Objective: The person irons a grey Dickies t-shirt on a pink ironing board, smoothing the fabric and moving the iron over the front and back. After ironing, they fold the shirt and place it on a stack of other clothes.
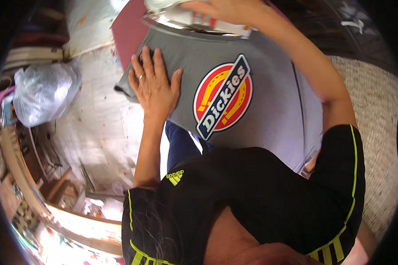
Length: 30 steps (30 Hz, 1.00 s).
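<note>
Gray garment (272,119), iron (185,23) overlapping (plastic bag (44,95) leftward).

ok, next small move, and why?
I'd probably slide the left hand slightly toward the body, keeping it flat on the grey cloth. Its fingertips point toward the iron, which the right hand holds at the cloth's far edge, so more clearance looks safer. Whether the iron touches the cloth, I can't tell.
</note>
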Tool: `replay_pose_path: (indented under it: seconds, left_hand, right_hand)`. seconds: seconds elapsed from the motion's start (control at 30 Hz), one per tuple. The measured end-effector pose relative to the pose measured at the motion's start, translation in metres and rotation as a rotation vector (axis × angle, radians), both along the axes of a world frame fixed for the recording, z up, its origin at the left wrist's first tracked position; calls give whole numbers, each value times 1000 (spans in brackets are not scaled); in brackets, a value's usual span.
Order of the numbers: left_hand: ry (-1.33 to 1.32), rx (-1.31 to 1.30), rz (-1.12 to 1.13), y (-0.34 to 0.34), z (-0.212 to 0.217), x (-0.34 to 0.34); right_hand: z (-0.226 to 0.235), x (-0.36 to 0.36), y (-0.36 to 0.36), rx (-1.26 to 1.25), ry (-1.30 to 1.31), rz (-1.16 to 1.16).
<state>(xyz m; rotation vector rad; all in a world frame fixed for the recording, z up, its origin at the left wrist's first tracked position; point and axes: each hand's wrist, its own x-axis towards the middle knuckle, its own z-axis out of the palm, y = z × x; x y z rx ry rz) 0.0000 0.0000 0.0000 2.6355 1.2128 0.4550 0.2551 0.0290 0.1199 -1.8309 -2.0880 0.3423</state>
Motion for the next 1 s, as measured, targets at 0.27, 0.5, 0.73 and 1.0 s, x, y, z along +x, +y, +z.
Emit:
replay_pose_path:
  seconds: [0.27, 0.5, 0.73, 1.0]
  left_hand:
    - [-60, 51, -105, 11, 29, 14]
    - [-260, 20, -595, 17, 42, 117]
    - [-214, 121, -826, 17, 19, 188]
    - [-145, 143, -856, 17, 8, 198]
  right_hand:
    - [10, 59, -33, 73, -36, 0]
    - [112, 95, -255, -171, -59, -835]
    - [181, 27, -371, -338, -20, -1330]
    - [34, -38, -350, -72, 203, -1389]
